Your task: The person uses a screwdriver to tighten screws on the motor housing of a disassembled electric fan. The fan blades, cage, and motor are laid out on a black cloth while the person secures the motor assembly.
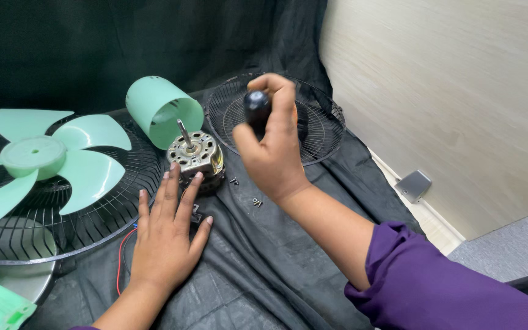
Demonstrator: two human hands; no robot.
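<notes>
The motor [195, 160] stands on the black cloth [264, 263], shaft up, between the green blade [38, 159] and the rear grille [322, 125]. The left hand [166, 235] lies flat and open, fingertips touching the motor. The right hand [273, 146] is closed around a black screwdriver handle [256, 110]. The motor looks heavy, hard metal; best gripped by its body, not the thin shaft.

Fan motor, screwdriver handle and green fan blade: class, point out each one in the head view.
Fan motor [195, 156], head view, on its metal top plate.
Screwdriver handle [256, 107], head view, on the black grip.
Green fan blade [33, 156], head view, on its hub.
</notes>
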